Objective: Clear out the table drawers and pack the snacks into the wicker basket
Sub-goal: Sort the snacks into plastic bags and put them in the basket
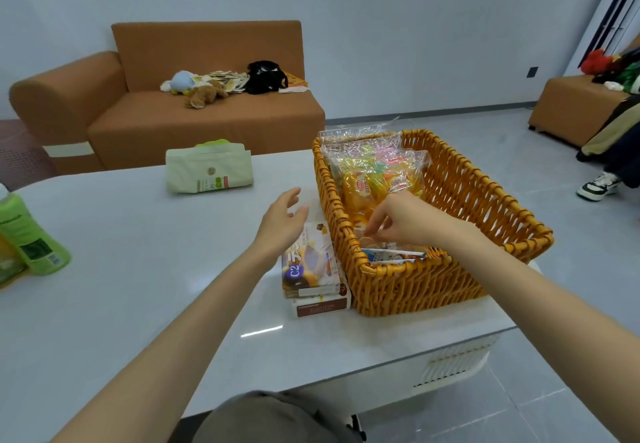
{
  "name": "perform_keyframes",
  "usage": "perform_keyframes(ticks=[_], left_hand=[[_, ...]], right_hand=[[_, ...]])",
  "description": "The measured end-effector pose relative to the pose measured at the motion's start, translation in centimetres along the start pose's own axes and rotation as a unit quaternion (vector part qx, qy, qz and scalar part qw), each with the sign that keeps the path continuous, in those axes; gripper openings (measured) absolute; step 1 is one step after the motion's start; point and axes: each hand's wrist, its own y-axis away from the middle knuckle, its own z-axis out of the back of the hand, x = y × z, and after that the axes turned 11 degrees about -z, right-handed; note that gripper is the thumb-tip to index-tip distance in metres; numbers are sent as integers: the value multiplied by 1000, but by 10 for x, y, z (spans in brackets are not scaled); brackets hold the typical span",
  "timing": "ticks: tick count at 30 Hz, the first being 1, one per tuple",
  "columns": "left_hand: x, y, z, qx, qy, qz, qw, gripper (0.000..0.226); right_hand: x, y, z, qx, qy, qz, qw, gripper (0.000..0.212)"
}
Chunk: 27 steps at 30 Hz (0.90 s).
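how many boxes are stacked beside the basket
2. The C2 box lies on top of the brown-edged box, both on the table just left of the basket. Others may be hidden inside the basket.

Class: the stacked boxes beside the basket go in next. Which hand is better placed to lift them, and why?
Left. The left hand hovers open just above the boxes, holding nothing. The right hand is down in the basket, fingers curled among the packets.
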Motion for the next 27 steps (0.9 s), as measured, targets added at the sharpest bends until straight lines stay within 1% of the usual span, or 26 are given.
perform_keyframes(ticks=[2,5,13,16,20,22,25,27], left_hand=[[1,5,8,2,-7,4,1000,48],[-4,10,12,19,-13,-3,1000,48],[-20,8,0,37,6,-19,999,48],[-22,8,-7,44,6,-23,999,47],[-26,5,-14,58,5,-35,998,47],[-28,4,-17,63,5,-38,997,47],[-28,2,-21,68,5,-38,997,47],[-27,2,-21,68,6,-38,997,46]], right_hand=[[6,-1,-7,33,43,-11,998,19],[7,-6,-14,35,91,-31,995,23],[1,-15,-20,17,81,-20,996,18],[-2,-16,-25,39,114,-6,993,23],[-5,-19,-23,27,155,10,987,17],[-6,-21,-24,37,148,1,988,16],[-7,-22,-28,79,129,-6,988,18],[-9,-21,-28,69,113,-2,991,20]])
